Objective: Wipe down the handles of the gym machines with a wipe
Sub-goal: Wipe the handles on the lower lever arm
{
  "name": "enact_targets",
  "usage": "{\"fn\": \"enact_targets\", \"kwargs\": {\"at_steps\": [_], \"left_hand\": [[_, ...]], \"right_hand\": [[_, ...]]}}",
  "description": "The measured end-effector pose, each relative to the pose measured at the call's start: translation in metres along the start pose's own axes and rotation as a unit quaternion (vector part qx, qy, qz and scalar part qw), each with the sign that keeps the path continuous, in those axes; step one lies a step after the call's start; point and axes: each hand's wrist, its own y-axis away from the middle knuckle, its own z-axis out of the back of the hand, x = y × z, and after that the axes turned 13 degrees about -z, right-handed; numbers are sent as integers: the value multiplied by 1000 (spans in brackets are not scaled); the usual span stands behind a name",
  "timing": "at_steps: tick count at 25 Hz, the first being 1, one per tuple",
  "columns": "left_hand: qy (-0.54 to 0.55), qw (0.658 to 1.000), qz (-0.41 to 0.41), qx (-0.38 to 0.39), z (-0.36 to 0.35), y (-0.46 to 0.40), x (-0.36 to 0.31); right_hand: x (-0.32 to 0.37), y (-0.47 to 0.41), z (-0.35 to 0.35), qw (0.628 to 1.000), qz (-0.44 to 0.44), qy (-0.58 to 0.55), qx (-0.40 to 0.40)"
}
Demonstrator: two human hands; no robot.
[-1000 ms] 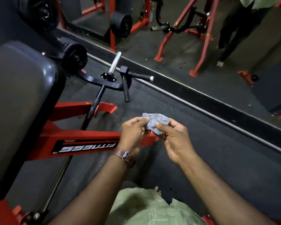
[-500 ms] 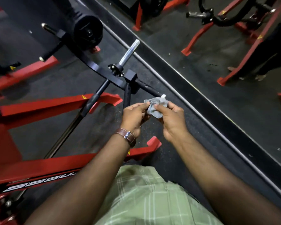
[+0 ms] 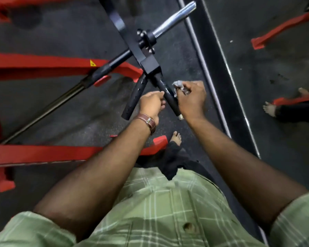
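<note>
Two grips: right hand (image 3: 190, 98) clamped wipe (image 3: 179, 85) on handle (image 3: 165, 90); left hand (image 3: 151, 104) loosely curled, empty.
Floor: dark rubber (image 3: 78, 118), red frames (image 3: 43, 64).
Label: yellow sticker (image 3: 92, 63), unreadable.

Dim gym light, soft blur, wide-angle distortion

Two hands in play, left (image 3: 152, 104) and right (image 3: 192, 99). One wipe (image 3: 179, 85). Two black handles: one (image 3: 135, 98), two (image 3: 166, 94). One chrome peg (image 3: 175, 18). One watch strap (image 3: 147, 122). Three bare feet: one (image 3: 176, 138) near, two (image 3: 270, 108) (image 3: 303, 90) at right.
</note>
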Motion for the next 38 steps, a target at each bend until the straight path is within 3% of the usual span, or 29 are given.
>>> {"fn": "enact_targets", "kwargs": {"at_steps": [3,5,11,15,20,25,31,38], "left_hand": [[50,996,-6,-77,-13,-11,11],[86,990,-9,-108,-19,-12,18],[176,967,-19,-182,-42,1,32],[173,968,-27,-182,-43,-1,35],[189,966,-32,-172,-41,0,35],[207,964,-35,-161,-38,-7,40],[188,969,-33,-155,-34,-9,34],[211,966,-37,-146,-31,-12,40]], "right_hand": [[-2,-24,-7,985,72,22,153],[-10,-32,-5,968,136,32,211],[-17,-57,-18,967,174,-48,181],[13,-75,-33,964,184,-40,188],[-33,-46,8,958,199,-7,206],[16,-77,-39,963,207,-48,164],[-48,-39,25,948,223,8,229],[1,-75,-24,953,213,-26,212]]}}
